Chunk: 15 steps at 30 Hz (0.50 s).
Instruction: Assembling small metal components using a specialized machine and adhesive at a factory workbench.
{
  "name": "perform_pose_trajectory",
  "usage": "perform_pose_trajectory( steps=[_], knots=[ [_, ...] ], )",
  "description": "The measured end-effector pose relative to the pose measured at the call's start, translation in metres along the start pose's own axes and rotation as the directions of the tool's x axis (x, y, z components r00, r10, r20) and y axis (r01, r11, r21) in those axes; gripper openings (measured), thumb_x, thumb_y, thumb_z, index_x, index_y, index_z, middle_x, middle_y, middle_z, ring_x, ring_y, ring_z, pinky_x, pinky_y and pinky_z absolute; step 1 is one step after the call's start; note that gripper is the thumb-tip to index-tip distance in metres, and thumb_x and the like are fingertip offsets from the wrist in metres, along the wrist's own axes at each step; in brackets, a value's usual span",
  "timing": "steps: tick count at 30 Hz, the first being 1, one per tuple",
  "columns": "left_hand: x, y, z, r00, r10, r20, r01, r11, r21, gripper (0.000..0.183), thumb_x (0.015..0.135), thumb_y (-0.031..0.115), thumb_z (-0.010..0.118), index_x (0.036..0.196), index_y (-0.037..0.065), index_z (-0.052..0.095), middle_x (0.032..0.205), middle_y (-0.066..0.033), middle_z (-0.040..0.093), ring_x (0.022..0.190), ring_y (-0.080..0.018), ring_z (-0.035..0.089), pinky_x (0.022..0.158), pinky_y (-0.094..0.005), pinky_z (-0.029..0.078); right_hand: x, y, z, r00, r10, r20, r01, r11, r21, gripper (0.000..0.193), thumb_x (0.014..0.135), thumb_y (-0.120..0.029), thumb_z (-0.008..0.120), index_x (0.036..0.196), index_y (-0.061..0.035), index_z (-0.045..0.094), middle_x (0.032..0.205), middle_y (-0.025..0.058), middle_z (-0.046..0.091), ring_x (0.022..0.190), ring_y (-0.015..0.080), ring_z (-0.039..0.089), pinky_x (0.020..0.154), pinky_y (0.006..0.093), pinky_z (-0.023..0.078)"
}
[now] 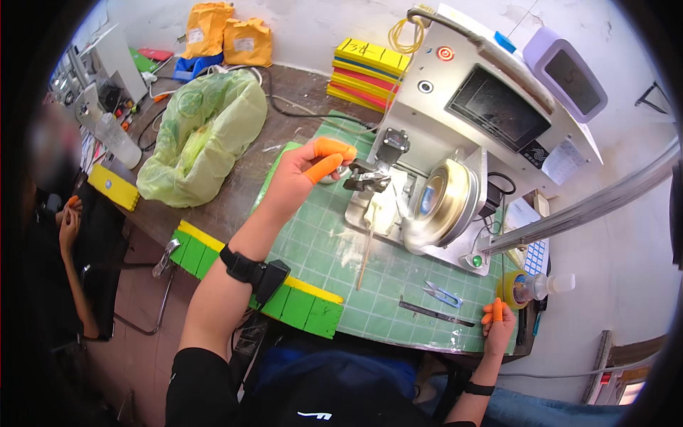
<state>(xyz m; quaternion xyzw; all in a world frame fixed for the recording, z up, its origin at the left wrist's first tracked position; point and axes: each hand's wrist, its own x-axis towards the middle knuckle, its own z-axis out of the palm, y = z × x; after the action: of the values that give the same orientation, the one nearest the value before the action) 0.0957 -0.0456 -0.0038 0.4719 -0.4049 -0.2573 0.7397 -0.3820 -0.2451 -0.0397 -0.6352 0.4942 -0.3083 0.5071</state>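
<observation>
The left hand [302, 174], fingers pinched on something too small to tell, is held at the winding machine's clamp [370, 174]; a fine feed seems needed next, while the right hand [498, 324] rests loosely curled at the surface [370, 285] edge.

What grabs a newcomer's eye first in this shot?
The silver bench machine at upper right, with a dark screen and a shiny round spool at its front. The left hand, in orange finger cots, reaches toward the machine's small clamp head over the green cutting mat. The right hand rests at the mat's near right edge; a crumpled green plastic bag sits on the table at left.
</observation>
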Motion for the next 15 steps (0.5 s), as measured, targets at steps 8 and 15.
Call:
perform_pose_trajectory(
  steps=[8, 15],
  knots=[
    [0.006, -0.006, -0.001, 1.000, 0.017, 0.005, -0.017, 1.000, 0.017, 0.021, 0.102, 0.009, 0.059, 0.117, -0.002, 0.069, 0.115, -0.0061, 0.068, 0.096, -0.0120, 0.061, 0.083, -0.0268, 0.049, 0.002, -0.009, 0.002, 1.000, 0.012, -0.003, -0.012, 1.000, -0.020, 0.033, 0.106, -0.026, 0.056, 0.085, -0.0021, 0.066, 0.057, 0.0013, 0.055, 0.038, 0.0031, 0.037, 0.036, 0.0195, 0.025],
    [-0.002, -0.001, 0.000, 0.996, -0.045, -0.080, 0.049, 0.998, 0.048, 0.021, 0.102, 0.013, 0.060, 0.116, 0.001, 0.070, 0.114, -0.0043, 0.068, 0.098, -0.0108, 0.062, 0.081, -0.0271, 0.050, 0.001, -0.011, 0.009, 0.999, 0.045, 0.003, -0.045, 0.999, -0.007, 0.033, 0.104, -0.026, 0.059, 0.083, -0.0024, 0.068, 0.058, 0.0010, 0.058, 0.040, 0.0037, 0.040, 0.038, 0.0208, 0.029]
  ],
)
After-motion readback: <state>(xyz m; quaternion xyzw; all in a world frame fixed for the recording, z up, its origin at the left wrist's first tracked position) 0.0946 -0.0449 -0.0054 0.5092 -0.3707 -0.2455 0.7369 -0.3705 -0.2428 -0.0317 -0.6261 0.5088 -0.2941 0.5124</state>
